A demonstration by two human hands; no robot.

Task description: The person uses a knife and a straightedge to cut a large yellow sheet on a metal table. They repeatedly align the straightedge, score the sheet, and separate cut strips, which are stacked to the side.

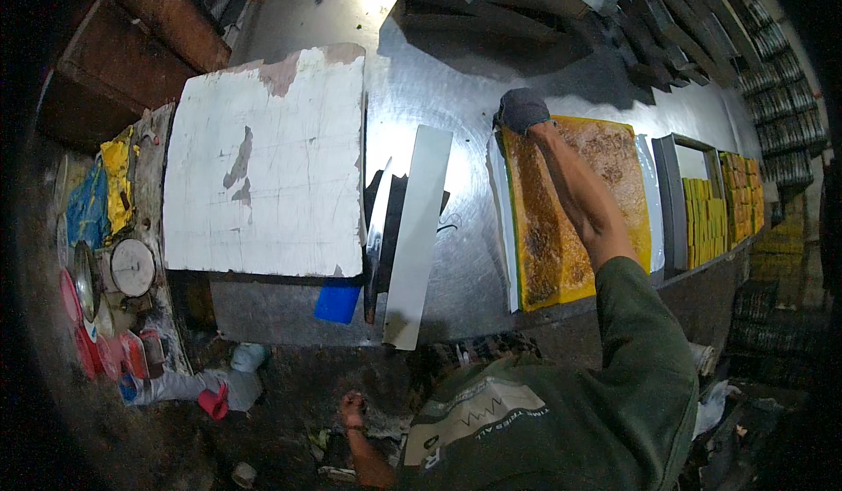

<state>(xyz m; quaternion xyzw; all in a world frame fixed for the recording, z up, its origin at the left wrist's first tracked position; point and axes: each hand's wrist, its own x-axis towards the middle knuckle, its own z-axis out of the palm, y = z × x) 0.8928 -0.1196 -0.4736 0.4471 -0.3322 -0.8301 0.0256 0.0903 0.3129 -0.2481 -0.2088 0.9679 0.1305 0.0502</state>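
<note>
My right hand [526,110], covered by a dark grey glove or cloth, is at the top-left corner of a yellow slab [574,245] with a browned, mottled surface; its fingers are hidden. The slab lies on pale sheeting [652,210]. My left hand [352,410] hangs low beside my body, below the table, with its fingers curled; whether anything is in it is too small to tell. Left of the slab lie a long grey metal bar [417,237] and a long knife [378,219] with a dark handle. A large white board [263,167] covers the table's left part.
The steel table [263,307] bears a metal frame [671,210] with yellow cut pieces [706,224], a blue scraper [336,302] and dark metal trays [491,17]. A side bench [162,298] holds a dial scale [132,266] and plastic containers. Brown boxes [140,44] stand at back left.
</note>
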